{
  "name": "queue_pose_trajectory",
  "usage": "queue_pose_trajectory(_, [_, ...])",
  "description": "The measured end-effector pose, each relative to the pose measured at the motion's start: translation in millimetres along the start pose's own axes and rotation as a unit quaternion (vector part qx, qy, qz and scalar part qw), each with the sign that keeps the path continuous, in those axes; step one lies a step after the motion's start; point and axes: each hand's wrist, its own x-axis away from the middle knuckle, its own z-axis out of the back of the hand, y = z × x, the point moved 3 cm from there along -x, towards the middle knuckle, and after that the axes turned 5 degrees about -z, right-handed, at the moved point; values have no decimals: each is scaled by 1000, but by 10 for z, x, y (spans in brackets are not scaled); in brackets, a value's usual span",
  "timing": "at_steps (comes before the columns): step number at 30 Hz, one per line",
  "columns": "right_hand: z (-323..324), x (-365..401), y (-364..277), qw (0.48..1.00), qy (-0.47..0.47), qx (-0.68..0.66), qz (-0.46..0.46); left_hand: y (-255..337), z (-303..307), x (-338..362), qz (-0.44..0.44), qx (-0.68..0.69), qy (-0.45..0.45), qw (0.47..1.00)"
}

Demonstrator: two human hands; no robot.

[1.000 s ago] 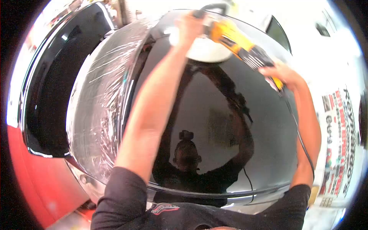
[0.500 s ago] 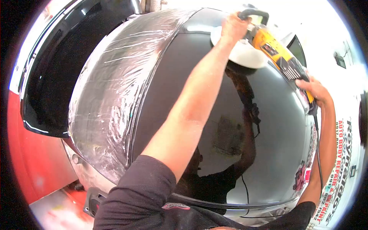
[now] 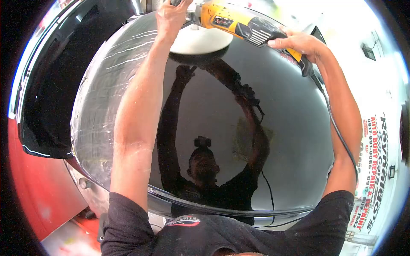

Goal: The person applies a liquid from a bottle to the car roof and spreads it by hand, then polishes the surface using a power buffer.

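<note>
A yellow and black polisher (image 3: 239, 26) lies across the far part of a glossy black car panel (image 3: 294, 149). My left hand (image 3: 171, 19) is closed around its black front handle, partly cut off by the top of the view. My right hand (image 3: 301, 42) grips the rear of the polisher body, near where the black cord (image 3: 331, 113) comes out. Under the polisher's head, the round white pad (image 3: 198, 42) rests on the panel. My arms and head show as a dark reflection in the gloss.
Crinkled clear plastic film (image 3: 96, 102) covers the car's surface left of the black panel. Farther left stands another black car part (image 3: 51, 85), with a red surface (image 3: 42, 179) below it. A lettered banner (image 3: 369, 170) is on the right. The cord runs along my right arm.
The polisher and both hands have moved left along the far part of the panel. Its body now lies closer to level across the view.
</note>
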Motion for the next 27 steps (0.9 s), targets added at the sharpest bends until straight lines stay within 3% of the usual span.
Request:
queue_pose_trajectory(2, [-35,227,182,999,-5,-49,4,86,-156,171,13,-50,0,999])
queue_pose_trajectory(5, [-61,645,809,995,-22,-90,-41,209,-588,513,82,17,-95,992])
queue_pose_trajectory(6, [-59,825,1033,992,-38,-113,-50,296,-830,666,92,105,-101,985])
queue_pose_trajectory(7, [-100,1044,1207,989,0,-142,-49,381,-1006,814,21,103,-111,988])
queue_pose_trajectory(10, [-229,1787,1551,970,72,-223,-58,742,-1627,1287,-35,166,-157,973])
queue_pose_trajectory(11, [-228,2028,1863,961,105,-230,-109,898,-1839,1448,2,105,-167,980])
queue_pose_trajectory(12, [-280,2246,2066,952,117,-246,-142,1003,-1997,1626,-22,132,-179,975])
queue_pose_trajectory(13, [-331,2466,2268,940,129,-263,-175,1070,-2194,1804,8,125,-224,966])
queue_pose_trajectory(16, [-575,3146,2586,912,160,-327,-189,1303,-2649,2371,18,178,-273,945])
queue_pose_trajectory(19, [-805,3650,2962,895,204,-328,-222,1650,-2625,2717,30,148,-328,933])
queue_pose_trajectory(22, [-962,3922,2908,899,169,-325,-240,1836,-2343,2857,39,68,-355,932])
queue_pose_trajectory(27, [-1131,3704,1917,969,103,-210,-79,1699,-1229,2915,79,214,-213,950])
